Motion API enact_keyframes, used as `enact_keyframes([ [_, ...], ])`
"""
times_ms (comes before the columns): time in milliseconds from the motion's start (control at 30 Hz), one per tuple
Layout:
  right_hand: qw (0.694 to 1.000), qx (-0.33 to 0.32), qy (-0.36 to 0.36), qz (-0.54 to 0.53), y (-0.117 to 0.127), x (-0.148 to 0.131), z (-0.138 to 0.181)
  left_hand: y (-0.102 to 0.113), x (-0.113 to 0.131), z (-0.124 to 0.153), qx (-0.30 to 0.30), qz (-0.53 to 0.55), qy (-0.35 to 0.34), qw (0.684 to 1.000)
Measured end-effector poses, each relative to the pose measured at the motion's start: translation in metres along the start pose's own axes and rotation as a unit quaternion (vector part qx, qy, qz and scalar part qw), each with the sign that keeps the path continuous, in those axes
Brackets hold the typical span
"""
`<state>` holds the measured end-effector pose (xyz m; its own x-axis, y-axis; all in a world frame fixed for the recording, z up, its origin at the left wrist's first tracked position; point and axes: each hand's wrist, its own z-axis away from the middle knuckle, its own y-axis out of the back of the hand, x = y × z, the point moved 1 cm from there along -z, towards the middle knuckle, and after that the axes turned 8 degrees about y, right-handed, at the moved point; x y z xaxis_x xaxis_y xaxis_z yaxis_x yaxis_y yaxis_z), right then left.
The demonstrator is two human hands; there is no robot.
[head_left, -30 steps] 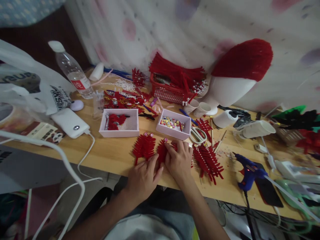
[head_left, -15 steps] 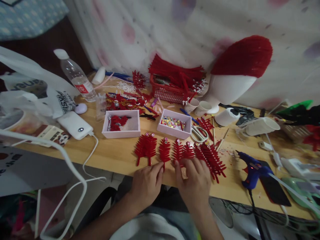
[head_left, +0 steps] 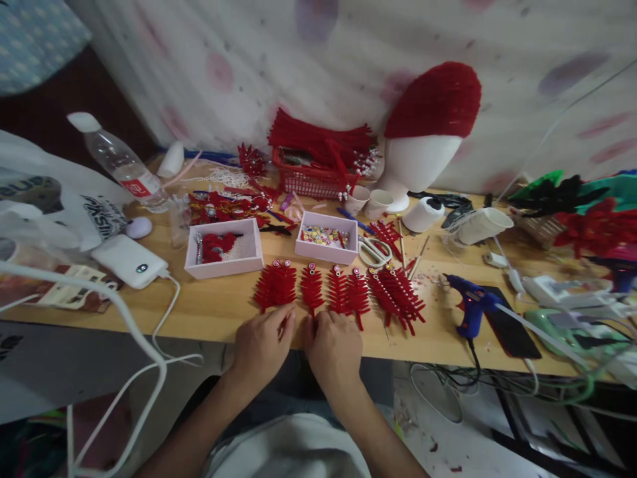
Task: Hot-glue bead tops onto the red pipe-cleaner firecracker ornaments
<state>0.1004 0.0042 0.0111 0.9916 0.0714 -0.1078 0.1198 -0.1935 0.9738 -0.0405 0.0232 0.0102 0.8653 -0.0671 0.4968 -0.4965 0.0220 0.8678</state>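
Observation:
A row of red fuzzy leaf-shaped pieces lies along the table's front edge, each with a round gem at its top. My right hand (head_left: 334, 346) has its thumb and forefinger closed on the lower stem of the middle red fuzzy leaf (head_left: 311, 289). Just left of it, my left hand (head_left: 263, 342) is curled closed below the left pair of red leaves (head_left: 275, 285); anything inside its fingers is hidden. To the right lie two more leaves (head_left: 338, 289) and an overlapping group with pearl strings (head_left: 397, 297).
Behind the leaves stand a white box of beads and red pieces (head_left: 223, 269), a box of gems (head_left: 326, 249) and scissors (head_left: 374, 252). A blue glue gun (head_left: 470, 305) lies right, beside a dark phone (head_left: 512, 325). A red basket (head_left: 313, 182) and a white head form (head_left: 418, 166) stand behind.
My right hand has gone left from the right-hand leaves to the middle leaf's stem. My left hand has left that stem and moved left. The camera view has shifted.

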Motion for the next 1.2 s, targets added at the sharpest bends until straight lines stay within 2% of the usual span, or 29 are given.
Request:
enact_keyframes([
  [200, 1.0, 0.008, -0.013, -0.002, 0.0, 0.008, 0.006, -0.009, 0.022, -0.008, -0.054, -0.047, -0.015, 0.997],
  [400, 1.0, 0.018, -0.013, -0.003, 0.001, 0.008, 0.005, -0.008, 0.024, -0.013, -0.063, -0.024, 0.001, 0.998],
  [533, 1.0, 0.025, -0.008, -0.007, 0.0, 0.006, 0.003, -0.001, 0.016, -0.014, -0.041, -0.048, 0.016, 0.998],
  [867, 0.999, 0.031, 0.015, 0.005, 0.004, 0.013, 0.001, 0.028, -0.026, -0.014, 0.038, -0.018, 0.124, 0.991],
  [1000, 0.997, 0.058, 0.032, -0.027, 0.011, 0.007, 0.007, 0.04, -0.044, -0.015, 0.074, -0.073, 0.164, 0.981],
  [1100, 0.995, 0.049, 0.058, -0.072, 0.011, -0.01, 0.005, 0.04, -0.046, -0.013, 0.04, -0.116, 0.159, 0.98],
  [1200, 0.996, -0.015, 0.059, -0.062, 0.007, -0.03, -0.007, 0.034, -0.035, -0.013, -0.003, -0.155, 0.133, 0.979],
])
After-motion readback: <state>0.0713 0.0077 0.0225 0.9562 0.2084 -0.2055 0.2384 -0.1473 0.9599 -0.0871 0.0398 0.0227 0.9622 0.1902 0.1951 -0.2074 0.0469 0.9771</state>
